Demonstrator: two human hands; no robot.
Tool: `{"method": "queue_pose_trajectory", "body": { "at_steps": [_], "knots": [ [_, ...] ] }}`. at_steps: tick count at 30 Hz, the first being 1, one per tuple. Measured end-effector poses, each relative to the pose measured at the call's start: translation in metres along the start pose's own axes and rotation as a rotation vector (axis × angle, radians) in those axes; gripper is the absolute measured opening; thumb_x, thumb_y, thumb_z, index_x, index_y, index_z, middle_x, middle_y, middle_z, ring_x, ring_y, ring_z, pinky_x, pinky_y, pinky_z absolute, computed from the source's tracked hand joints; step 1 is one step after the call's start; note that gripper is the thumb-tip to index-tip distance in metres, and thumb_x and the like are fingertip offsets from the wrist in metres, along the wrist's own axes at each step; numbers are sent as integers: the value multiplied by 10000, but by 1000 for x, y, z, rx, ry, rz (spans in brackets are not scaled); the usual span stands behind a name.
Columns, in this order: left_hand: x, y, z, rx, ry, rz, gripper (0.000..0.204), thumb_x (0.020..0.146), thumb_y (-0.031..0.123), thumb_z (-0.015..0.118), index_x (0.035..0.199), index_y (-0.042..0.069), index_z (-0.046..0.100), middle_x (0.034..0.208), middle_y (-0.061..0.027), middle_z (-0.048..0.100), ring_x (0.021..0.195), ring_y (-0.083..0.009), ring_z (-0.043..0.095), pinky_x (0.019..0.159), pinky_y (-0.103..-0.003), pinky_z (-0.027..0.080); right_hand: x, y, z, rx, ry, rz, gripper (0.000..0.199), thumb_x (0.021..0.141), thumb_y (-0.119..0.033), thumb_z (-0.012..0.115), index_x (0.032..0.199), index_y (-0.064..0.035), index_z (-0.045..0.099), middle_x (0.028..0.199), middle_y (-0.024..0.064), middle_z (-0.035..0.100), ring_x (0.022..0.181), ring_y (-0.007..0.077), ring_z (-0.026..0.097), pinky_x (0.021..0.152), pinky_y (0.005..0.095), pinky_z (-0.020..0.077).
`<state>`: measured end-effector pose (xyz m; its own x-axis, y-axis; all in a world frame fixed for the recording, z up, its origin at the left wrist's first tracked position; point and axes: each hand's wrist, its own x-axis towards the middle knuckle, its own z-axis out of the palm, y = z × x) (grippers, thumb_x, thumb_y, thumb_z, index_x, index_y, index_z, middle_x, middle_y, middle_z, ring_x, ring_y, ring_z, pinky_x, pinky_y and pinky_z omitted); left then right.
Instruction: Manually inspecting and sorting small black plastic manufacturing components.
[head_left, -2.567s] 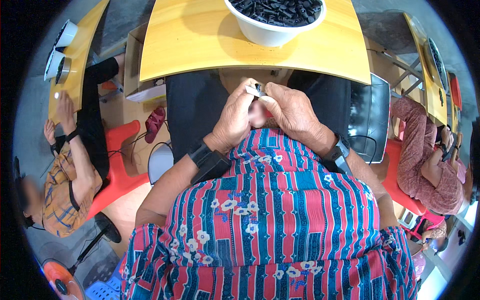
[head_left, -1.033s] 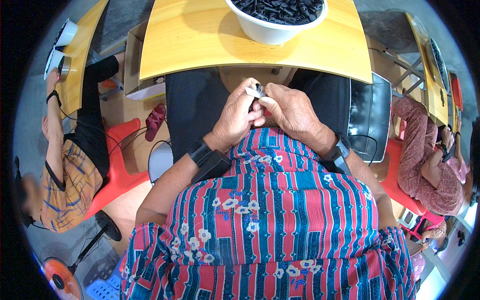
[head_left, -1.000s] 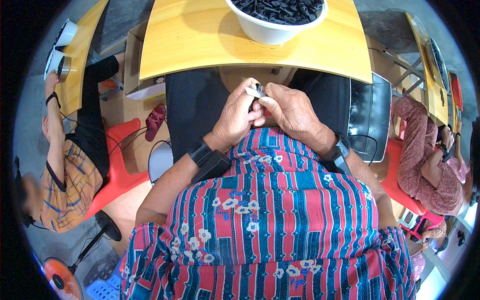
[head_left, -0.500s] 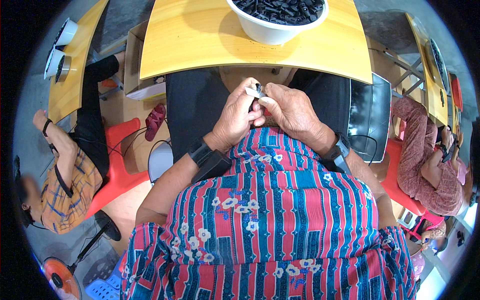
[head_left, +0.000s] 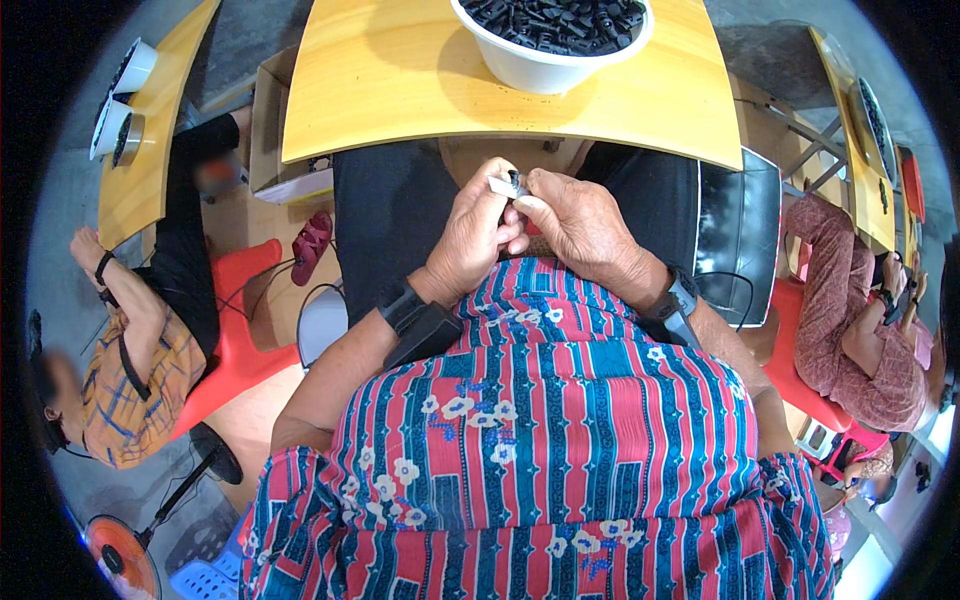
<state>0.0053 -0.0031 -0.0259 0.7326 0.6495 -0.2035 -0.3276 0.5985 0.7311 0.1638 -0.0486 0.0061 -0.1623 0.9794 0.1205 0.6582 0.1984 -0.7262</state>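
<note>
Above my lap, just short of the table edge, both my hands meet fingertip to fingertip. My left hand (head_left: pixel 468 235) is closed, pinching a small black part (head_left: pixel 514 177) between thumb and fingers. A pale, flat strip (head_left: pixel 502 187) lies at the left thumb tip; whether it is held or worn on the thumb I cannot tell. My right hand (head_left: pixel 585 222) is closed too, its thumb and forefinger pressed together against the black part. Whatever sits inside the right fingers is hidden. Beyond the hands, a white bowl (head_left: pixel 540 73) full of black plastic pieces (head_left: pixel 560 25) stands on the table.
The yellow wooden table (head_left: pixel 400 100) ends just beyond my hands. Co-workers sit on red stools (head_left: pixel 245 340) at left and right, by tables with more bowls (head_left: pixel 135 68). A cardboard box (head_left: pixel 275 130), a dark red sandal (head_left: pixel 312 246) and a fan (head_left: pixel 122 555) are on the left.
My hands stay joined, with only a slight shift of the fingers around the black part. The table and bowl sit marginally higher in the picture.
</note>
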Motion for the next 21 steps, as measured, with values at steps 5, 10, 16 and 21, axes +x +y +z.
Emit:
{"method": "queue_pose_trajectory", "body": {
  "at_steps": [5, 10, 16, 21],
  "knots": [
    [0, -2, 1, -66, -4, -33, 258, 1031, 350, 353, 921, 127, 419, 720, 38, 367, 552, -35, 312, 538, -213, 365, 1, 0, 0, 10, -19, 60, 265, 956, -285, 479, 839, -51, 525, 770, 194, 577, 752, 411, 574, 628, 473, 447],
    [-1, 5, 9, -150, 20, -9, 213, 1029, 311, 365, 937, 131, 430, 728, 31, 393, 549, -40, 319, 536, -211, 346, -5, 5, 10, 530, 104, 84, 277, 966, -261, 500, 866, -5, 530, 706, 154, 503, 640, 246, 532, 628, 368, 448],
    [1, 5, 5, -127, 41, 12, 209, 1031, 322, 363, 974, 137, 442, 745, 17, 423, 546, -43, 323, 530, -217, 338, -10, 6, -1, 452, 186, 64, 158, 934, -144, 556, 867, -1, 548, 761, 69, 494, 701, 131, 476, 664, 263, 418],
    [1, 3, 4, -102, 38, 29, 193, 1029, 314, 373, 1019, 138, 451, 748, 16, 427, 549, -41, 326, 527, -211, 339, -7, 2, 1, 376, 329, -24, 182, 854, -81, 638, 1020, -6, 631, 855, 152, 634, 782, 203, 643, 703, 298, 490]
  ]
}}
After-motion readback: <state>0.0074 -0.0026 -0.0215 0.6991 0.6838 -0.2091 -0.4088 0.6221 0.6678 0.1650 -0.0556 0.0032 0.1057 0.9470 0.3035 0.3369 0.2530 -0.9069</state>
